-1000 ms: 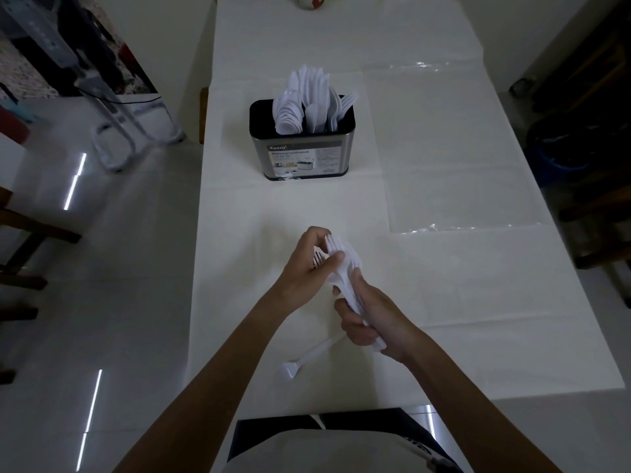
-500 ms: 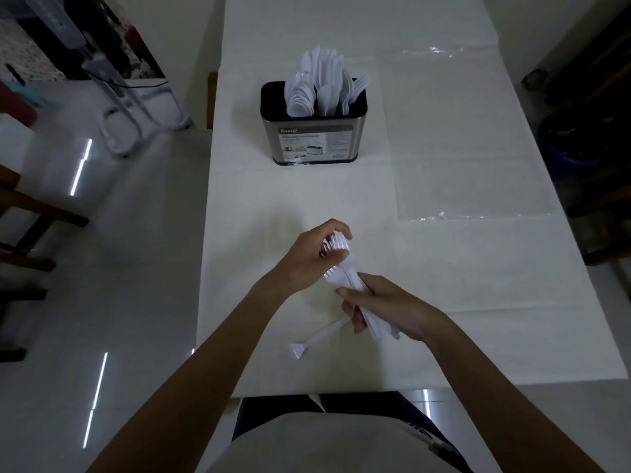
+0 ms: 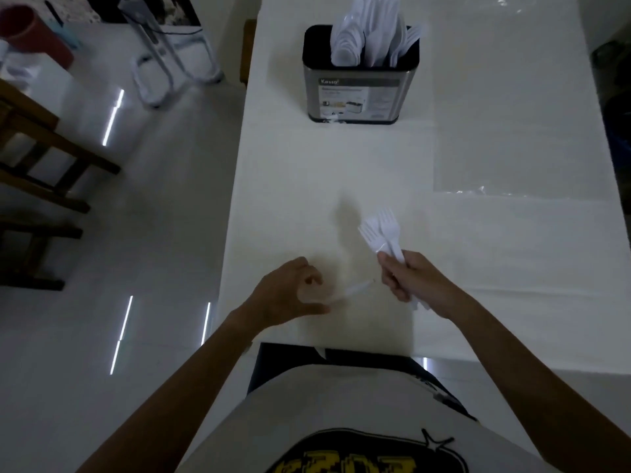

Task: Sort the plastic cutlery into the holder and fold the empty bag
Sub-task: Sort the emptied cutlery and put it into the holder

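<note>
A white cloth covers the tabletop (image 3: 307, 186). Glossy pale floor (image 3: 153, 199) and a dark wooden chair (image 3: 41, 158) lie out beyond the left hand (image 3: 290, 295), whose fingers curl round one end of a thin white utensil (image 3: 356, 288), blurred. The right hand (image 3: 413, 281) clenches a bundle of white plastic forks (image 3: 382, 233), tines fanned away from it. Farther past it lies a clear, flat bag (image 3: 512, 138). Ahead of both hands stands the rounded steel holder (image 3: 358, 90), black-rimmed, packed with white cutlery (image 3: 368, 32).
</note>
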Demonstrator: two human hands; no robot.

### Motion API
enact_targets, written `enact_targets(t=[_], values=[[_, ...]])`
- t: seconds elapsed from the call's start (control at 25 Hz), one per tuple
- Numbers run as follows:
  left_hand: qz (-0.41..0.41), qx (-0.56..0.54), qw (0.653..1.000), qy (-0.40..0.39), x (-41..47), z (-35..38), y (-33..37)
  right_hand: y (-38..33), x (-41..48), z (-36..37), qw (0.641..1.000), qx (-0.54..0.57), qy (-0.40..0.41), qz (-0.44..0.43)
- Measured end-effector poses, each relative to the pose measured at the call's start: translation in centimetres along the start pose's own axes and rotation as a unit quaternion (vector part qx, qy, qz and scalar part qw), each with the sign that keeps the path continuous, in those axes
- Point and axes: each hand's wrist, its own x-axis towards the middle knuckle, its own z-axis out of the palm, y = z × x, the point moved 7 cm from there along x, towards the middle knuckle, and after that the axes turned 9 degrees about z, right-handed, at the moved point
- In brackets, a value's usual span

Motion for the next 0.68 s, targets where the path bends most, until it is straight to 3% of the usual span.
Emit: enact_targets(t=[0.08, 0.28, 0.44, 0.56, 0.68], values=[[0.023, 0.042, 0.998, -0.028, -1.1, 1.2, -0.4, 0.4, 0.3, -0.5, 1.000, -0.010, 0.019, -0.003], [0.026, 0.051, 0.998, -0.001, -0.5, 0.9, -0.2, 0.4, 1.2, -0.4, 0.998, -0.054, 0.027, -0.012], [0.059, 0.073, 0.995, 0.009, 0.6, 0.0, 0.9, -1.0, 1.6, -0.7, 0.972, -0.212, 0.071, -0.068], [0.083, -0.060, 0.993, 0.055, 1.6, -1.6, 2.3, -1.9, 1.6, -0.8, 0.948, -0.294, 0.069, -0.096], [0.032, -0.185, 0.972, 0.144, 2.8, -3.4, 2.7, -1.3, 1.0, 0.5, 0.983, -0.176, -0.045, -0.026]])
